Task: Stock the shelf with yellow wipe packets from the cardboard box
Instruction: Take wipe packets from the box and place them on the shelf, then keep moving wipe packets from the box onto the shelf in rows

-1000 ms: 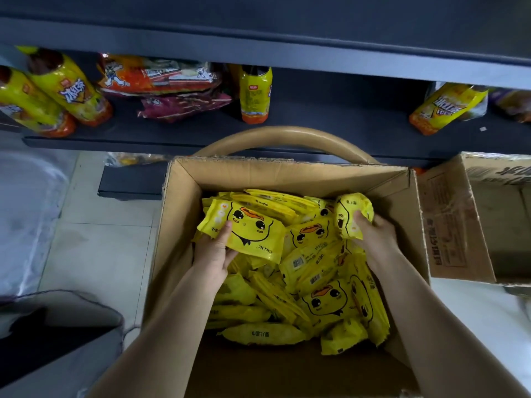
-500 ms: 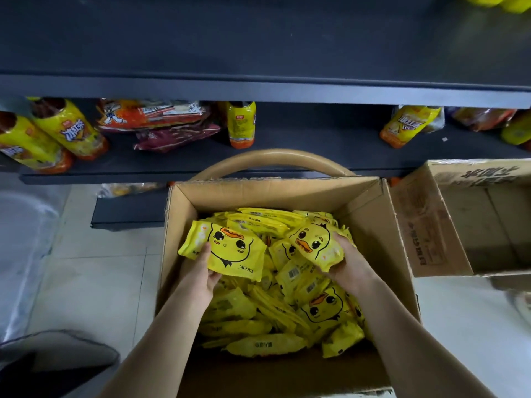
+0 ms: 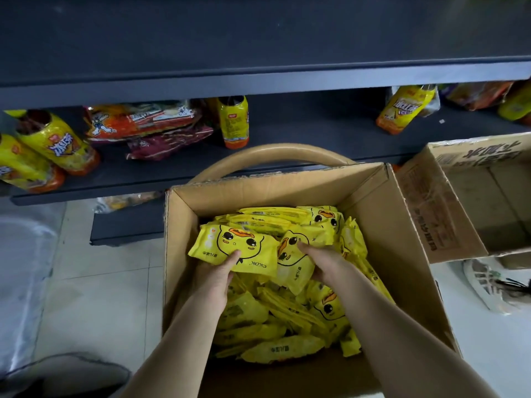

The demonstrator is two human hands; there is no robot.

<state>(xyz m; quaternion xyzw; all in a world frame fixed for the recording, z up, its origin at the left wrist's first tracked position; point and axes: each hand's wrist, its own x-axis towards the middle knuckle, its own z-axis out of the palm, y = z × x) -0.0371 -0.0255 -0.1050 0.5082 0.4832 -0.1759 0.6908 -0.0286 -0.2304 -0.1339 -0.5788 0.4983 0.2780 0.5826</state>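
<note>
Holding one yellow wipe packet (image 3: 234,248) in my left hand (image 3: 217,275), thumb on its duck face, I grip a second packet (image 3: 291,261) with my right hand (image 3: 326,265); the two packets touch at frame centre, over the heap of packets (image 3: 275,320) inside the cardboard box (image 3: 402,254). Above it, the dark shelf (image 3: 304,130) carries a standing bottle (image 3: 233,122).

The left hand (image 3: 214,278) hides its fingers under the duck packet (image 3: 230,242), the right hand (image 3: 327,265) under a second packet (image 3: 293,271). The right edge cuts off the side box (image 3: 425,214), which covers part of a shoe (image 3: 482,285). The far-left bottles (image 3: 43,150) run past the left edge.
</note>
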